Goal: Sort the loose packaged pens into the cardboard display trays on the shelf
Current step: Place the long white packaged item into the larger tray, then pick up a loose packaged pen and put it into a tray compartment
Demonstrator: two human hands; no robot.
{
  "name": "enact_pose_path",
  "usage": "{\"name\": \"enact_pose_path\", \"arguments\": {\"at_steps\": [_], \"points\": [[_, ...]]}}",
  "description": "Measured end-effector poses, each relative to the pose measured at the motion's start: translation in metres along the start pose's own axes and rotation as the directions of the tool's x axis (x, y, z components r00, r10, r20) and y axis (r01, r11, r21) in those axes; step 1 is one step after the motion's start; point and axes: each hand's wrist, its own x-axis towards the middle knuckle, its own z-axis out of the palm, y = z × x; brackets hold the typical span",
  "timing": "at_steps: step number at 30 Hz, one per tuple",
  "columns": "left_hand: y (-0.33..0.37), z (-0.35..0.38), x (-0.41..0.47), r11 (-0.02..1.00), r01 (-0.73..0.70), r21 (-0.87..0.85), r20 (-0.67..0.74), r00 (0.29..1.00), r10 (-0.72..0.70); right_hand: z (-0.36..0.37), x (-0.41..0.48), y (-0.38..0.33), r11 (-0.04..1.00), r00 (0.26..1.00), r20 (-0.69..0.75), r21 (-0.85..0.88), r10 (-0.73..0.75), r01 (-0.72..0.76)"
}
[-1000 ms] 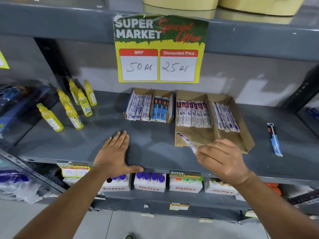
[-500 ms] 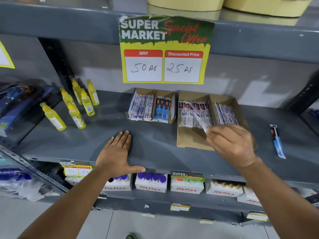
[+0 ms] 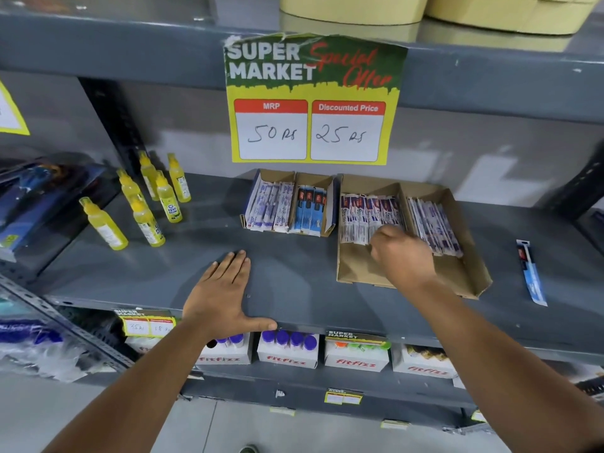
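Two cardboard display trays stand at the back of the grey shelf. The small tray point(image 3: 277, 176) holds white-purple and blue packaged pens. The large tray point(image 3: 358, 273) has a row of purple-red packaged pens point(image 3: 358, 217) in its left compartment and more point(image 3: 434, 223) in its right one. My right hand point(image 3: 403, 256) is over the left compartment, fingers pinched on a packaged pen at the right end of that row. My left hand point(image 3: 222, 295) lies flat and open on the shelf's front edge. One loose blue packaged pen point(image 3: 531, 273) lies on the shelf to the right of the large tray.
Several yellow bottles point(image 3: 147, 217) stand at the left of the shelf. A price sign point(image 3: 313, 99) hangs from the shelf above the trays. Fitfizz boxes point(image 3: 287, 351) fill the shelf below. Bare grey shelf point(image 3: 294, 256) lies between my hands.
My right hand carried the packaged pen from the tray's front edge up to the row in the left compartment. The left hand stayed flat on the shelf.
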Motion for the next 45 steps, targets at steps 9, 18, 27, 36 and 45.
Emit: {"name": "enact_pose_path", "arguments": {"at_steps": [9,18,27,36,45], "points": [[0.000,-0.001,0.001,1.000,0.009,0.005,0.013,1.000,-0.010,0.019,0.019,-0.008,0.951,0.825,0.477,-0.099,0.303,-0.292],[-0.001,-0.003,0.000,1.000,0.002,0.010,0.010,1.000,-0.002,-0.018,0.001,0.027,0.914,0.916,0.190,0.140,0.353,-0.381],[-0.002,0.002,0.001,1.000,-0.001,0.015,-0.009,1.000,0.002,-0.045,-0.081,0.147,0.536,0.569,0.191,0.198,0.800,-0.820],[-0.002,0.005,0.003,1.000,0.008,-0.010,-0.038,0.999,-0.008,-0.013,-0.153,0.191,0.230,0.216,0.343,0.000,0.914,-0.973],[0.000,0.003,0.002,1.000,0.011,0.009,-0.034,0.999,-0.011,-0.006,-0.150,0.194,0.155,0.142,0.349,-0.009,0.926,-0.988]]}}
